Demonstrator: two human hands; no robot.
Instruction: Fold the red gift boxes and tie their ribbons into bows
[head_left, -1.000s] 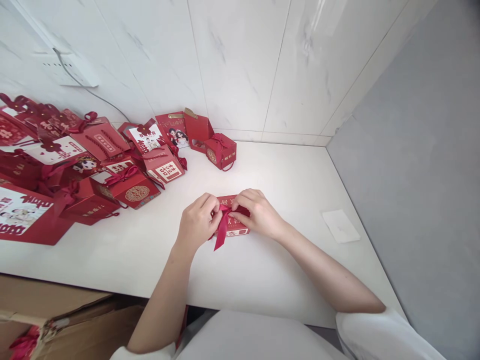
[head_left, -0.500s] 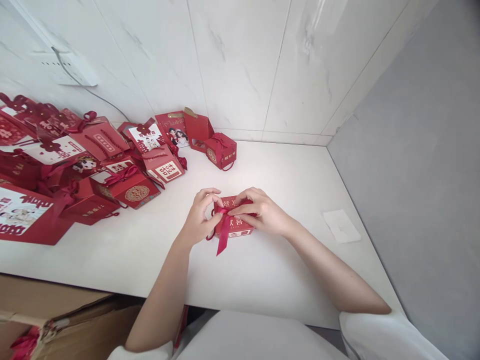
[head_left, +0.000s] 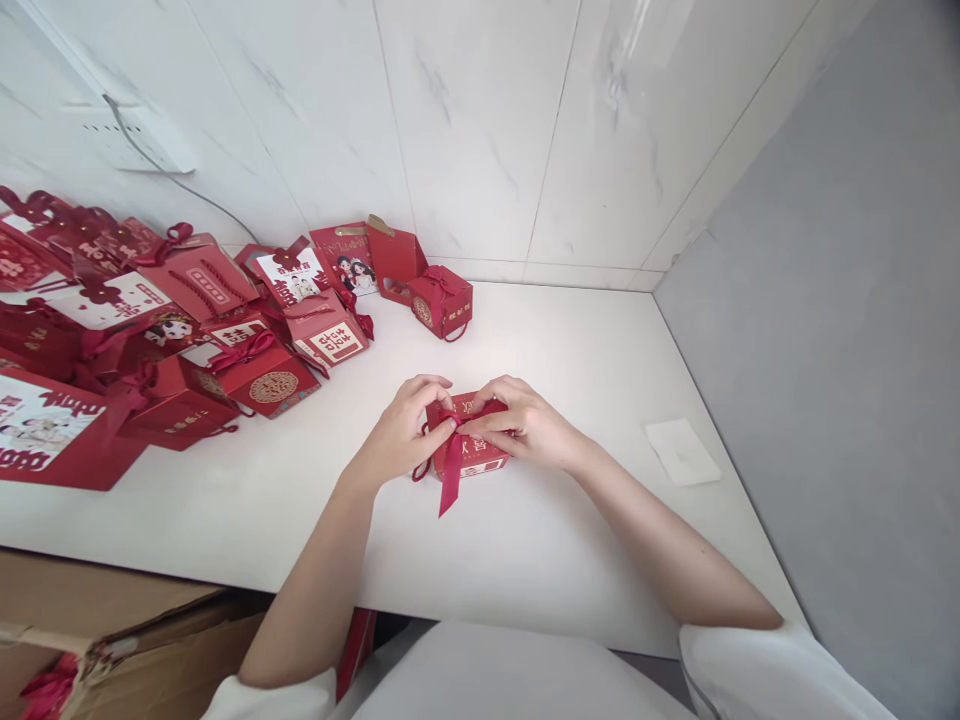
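Observation:
A small red gift box (head_left: 480,462) with pale printed characters sits on the white table in front of me. A dark red ribbon (head_left: 450,482) crosses its top, one tail hanging down over the near side. My left hand (head_left: 409,430) is at the box's left end, thumb and fingers pinching the ribbon near its middle. From the right, my right hand (head_left: 521,425) rests over the box top, its fingertips closed on the ribbon at the same spot. A cord handle (head_left: 421,468) sticks out at the left end. The fingers partly hide the knot area.
Many red gift boxes (head_left: 270,385) with bows crowd the table's left side. A single red box (head_left: 442,300) stands by the tiled wall. White paper (head_left: 682,452) lies at the right, near the grey panel (head_left: 817,320). An open cardboard box (head_left: 150,640) is at lower left.
My left thumb has moved right, in toward the ribbon's middle. The hanging ribbon tail has shifted slightly to the right. My right hand has barely moved.

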